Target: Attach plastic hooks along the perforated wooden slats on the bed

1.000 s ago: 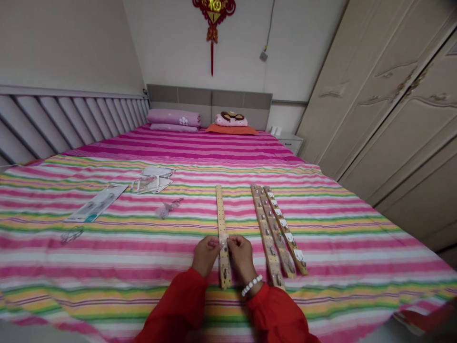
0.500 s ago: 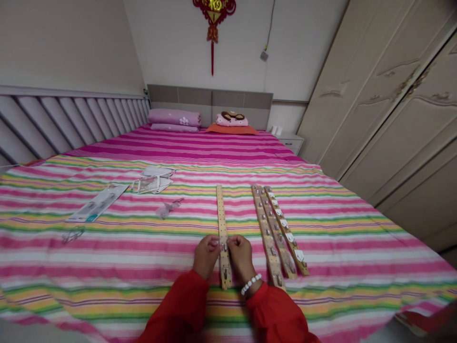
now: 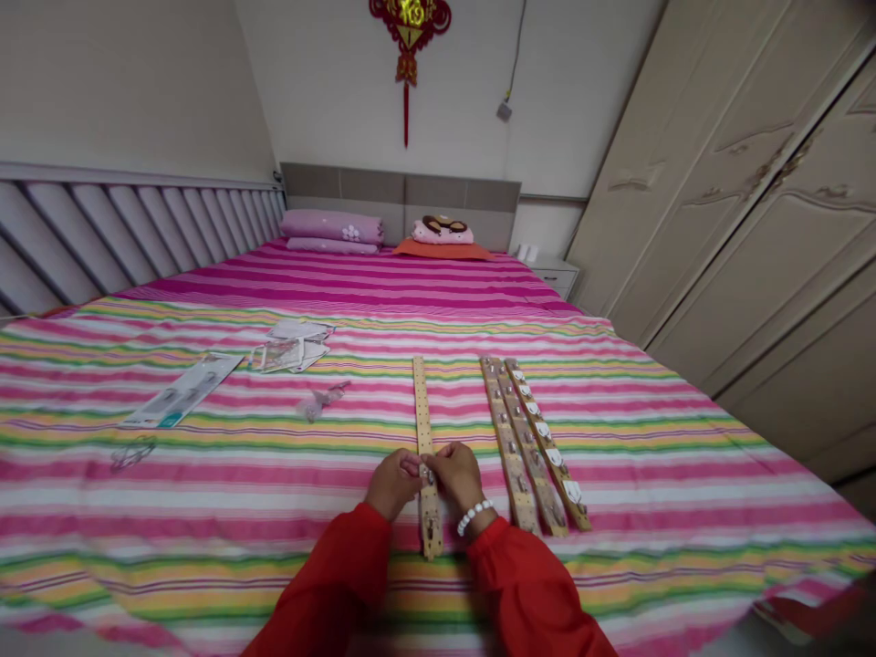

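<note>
A narrow wooden strip with rows of small holes [image 3: 422,411] lies lengthwise in front of me. Near its lower part, my left hand [image 3: 393,485] is closed in a pinch at the left edge of a small metal hook [image 3: 429,476]. From the other side, my right hand [image 3: 457,474] reaches over the strip, thumb and forefinger pinched at the same hook's upper edge. Fingers partly cover the hook. A second metal hook [image 3: 430,526] sits lower on the strip. To the right lie three similar strips: two with metal hooks [image 3: 507,438] [image 3: 530,438] and one with white-backed hooks [image 3: 547,443].
Left on the striped bedsheet [image 3: 274,511] are a packaged card [image 3: 182,394], a pile of clear and white packets [image 3: 293,347], a small clear bag [image 3: 321,401] and thin wire-like pieces [image 3: 133,452]. Pillows [image 3: 332,228] lie by the headboard; a wardrobe [image 3: 739,228] stands right.
My right thumb and forefinger have shifted left, over the wooden strip, closer to my left fingertips. The strips and packets have stayed in place; the view has moved slightly.
</note>
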`<state>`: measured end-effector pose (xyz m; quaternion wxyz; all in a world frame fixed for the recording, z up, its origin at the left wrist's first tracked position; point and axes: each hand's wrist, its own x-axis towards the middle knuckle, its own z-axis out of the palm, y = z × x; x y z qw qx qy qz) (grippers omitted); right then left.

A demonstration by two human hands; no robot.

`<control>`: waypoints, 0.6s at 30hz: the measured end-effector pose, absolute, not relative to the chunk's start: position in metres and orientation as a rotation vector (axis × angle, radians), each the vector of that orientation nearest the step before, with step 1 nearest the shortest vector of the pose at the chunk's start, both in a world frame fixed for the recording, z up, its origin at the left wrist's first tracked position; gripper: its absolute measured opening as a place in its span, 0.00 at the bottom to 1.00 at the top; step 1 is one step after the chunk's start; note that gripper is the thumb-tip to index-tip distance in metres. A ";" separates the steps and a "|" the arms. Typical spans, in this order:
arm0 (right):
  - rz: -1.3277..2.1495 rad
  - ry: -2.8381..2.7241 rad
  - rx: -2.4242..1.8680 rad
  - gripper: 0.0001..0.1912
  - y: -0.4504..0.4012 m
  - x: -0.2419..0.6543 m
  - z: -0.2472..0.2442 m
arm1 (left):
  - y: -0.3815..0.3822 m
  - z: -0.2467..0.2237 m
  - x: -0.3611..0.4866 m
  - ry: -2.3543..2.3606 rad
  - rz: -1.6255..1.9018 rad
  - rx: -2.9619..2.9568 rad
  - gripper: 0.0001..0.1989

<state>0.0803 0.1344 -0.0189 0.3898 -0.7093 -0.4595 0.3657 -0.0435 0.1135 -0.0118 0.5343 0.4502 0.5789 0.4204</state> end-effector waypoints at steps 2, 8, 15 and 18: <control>0.873 -1.226 -1.891 0.16 0.133 0.079 -0.009 | 0.115 -0.012 -0.044 1.358 1.000 1.070 0.14; 0.835 -1.333 -1.898 0.18 0.132 0.078 -0.002 | 0.118 -0.013 -0.045 1.346 1.002 1.094 0.15; 0.874 -1.296 -1.674 0.20 0.137 0.083 -0.027 | 0.113 -0.014 -0.047 1.304 0.999 1.059 0.17; 0.872 -1.234 -1.535 0.22 0.138 0.085 -0.037 | 0.115 -0.008 -0.060 1.247 0.951 1.035 0.22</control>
